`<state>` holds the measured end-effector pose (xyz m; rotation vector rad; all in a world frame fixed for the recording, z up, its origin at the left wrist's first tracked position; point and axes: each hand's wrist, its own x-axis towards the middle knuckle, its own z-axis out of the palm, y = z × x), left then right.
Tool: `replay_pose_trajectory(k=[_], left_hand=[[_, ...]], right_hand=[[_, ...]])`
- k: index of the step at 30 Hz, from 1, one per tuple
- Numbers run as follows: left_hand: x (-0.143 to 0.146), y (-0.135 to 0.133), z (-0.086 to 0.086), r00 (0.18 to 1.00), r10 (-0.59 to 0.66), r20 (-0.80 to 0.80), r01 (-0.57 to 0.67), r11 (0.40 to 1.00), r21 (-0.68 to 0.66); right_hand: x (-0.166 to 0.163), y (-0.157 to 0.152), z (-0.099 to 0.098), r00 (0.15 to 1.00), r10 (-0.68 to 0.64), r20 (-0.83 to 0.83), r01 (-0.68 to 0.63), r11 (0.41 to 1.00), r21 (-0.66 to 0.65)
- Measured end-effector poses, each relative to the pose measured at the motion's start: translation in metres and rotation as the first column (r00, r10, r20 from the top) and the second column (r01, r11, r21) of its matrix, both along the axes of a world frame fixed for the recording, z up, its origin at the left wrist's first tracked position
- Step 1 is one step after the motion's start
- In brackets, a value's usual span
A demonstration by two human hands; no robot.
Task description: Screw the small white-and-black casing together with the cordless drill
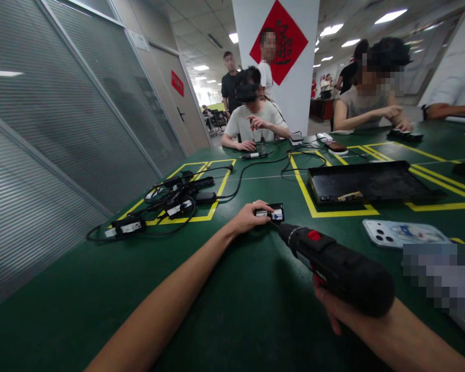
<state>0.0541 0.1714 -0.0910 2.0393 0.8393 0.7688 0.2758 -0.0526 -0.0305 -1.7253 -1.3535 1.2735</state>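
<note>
My left hand (252, 217) grips a small black box-shaped part with white and blue inside (278, 213) and holds it against the green table. Wrapped round the handle of a black cordless drill (333, 263) with red switches is my right hand (329, 299), mostly hidden beneath the drill body. The drill points forward and left, and its bit tip meets or nearly meets the near edge of the small part, close to my left fingertips. Whether the bit touches a screw there is too small to tell.
Black adapters with tangled cables (178, 199) lie on the left inside yellow tape. To the right are a black tray (372, 181), a phone in a patterned case (406, 232) and a blurred-out object (445, 284). Across the green table (236, 289) sit people working with their hands.
</note>
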Motion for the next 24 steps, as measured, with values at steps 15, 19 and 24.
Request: replay_pose_trajectory(k=[15, 19, 24], left_hand=[[-0.002, 0.001, -0.001, 0.999, 0.006, -0.042, -0.004, 0.999, 0.036], [-0.002, 0.001, 0.0, 0.999, 0.006, -0.038, -0.004, 0.999, 0.045], [-0.001, 0.0, 0.002, 0.998, 0.005, -0.058, -0.002, 0.999, 0.053]], right_hand=[[-0.002, 0.002, 0.017, 1.0, 0.017, 0.001, -0.017, 0.999, -0.035], [0.0, 0.0, 0.012, 1.0, 0.012, 0.013, -0.012, 1.0, -0.004], [0.003, -0.001, 0.009, 0.996, 0.084, 0.041, -0.085, 0.996, 0.025]])
